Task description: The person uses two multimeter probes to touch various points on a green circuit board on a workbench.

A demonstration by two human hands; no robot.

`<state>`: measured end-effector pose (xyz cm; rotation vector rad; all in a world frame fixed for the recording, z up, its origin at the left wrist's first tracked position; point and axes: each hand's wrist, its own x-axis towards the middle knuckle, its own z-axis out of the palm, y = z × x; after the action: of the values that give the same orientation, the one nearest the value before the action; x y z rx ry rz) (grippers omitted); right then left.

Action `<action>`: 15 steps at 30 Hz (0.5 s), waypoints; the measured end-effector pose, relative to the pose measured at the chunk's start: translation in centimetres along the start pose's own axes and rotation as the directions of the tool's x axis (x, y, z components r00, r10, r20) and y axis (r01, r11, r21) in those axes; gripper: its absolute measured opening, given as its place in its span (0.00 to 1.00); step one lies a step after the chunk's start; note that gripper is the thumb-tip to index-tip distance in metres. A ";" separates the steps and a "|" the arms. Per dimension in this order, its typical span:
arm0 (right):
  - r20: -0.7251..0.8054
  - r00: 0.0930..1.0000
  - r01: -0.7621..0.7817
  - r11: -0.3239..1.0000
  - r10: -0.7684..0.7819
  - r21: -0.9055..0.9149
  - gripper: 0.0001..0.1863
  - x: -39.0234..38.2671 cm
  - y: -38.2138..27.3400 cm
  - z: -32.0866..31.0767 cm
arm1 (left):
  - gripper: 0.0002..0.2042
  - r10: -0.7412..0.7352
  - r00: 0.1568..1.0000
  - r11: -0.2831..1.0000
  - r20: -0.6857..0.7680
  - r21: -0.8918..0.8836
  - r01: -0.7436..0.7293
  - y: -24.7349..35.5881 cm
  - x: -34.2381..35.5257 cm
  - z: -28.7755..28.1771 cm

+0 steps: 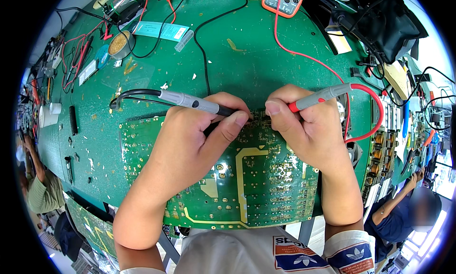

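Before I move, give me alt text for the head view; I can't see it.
The left hand holds a black-and-gray probe and the right hand a red-and-gray probe over a green circuit board; contact with it is unclear. Beyond, an orange multimeter lies partly in view on the green table.

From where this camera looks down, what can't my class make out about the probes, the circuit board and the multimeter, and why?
All in the head view:
1. Red test probe: its tip is hidden by the right hand.
2. Black test probe: whether its tip touches the circuit board is too small to tell, beside the left hand's fingertips.
3. Circuit board: partly covered by the left forearm.
4. Multimeter: cut off by the top edge.
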<state>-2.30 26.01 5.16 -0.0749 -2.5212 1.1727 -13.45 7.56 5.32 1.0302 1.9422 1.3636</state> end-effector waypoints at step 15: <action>0.015 0.999 -0.040 0.999 0.040 -0.010 0.10 -0.1 -0.5 0.1 | 0.09 -0.009 0.999 1.000 0.053 0.015 0.008 -0.1 0.1 -0.3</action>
<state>-2.20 25.61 5.41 -0.1196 -2.5502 1.1804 -13.76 7.53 5.35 1.0532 1.9184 1.3065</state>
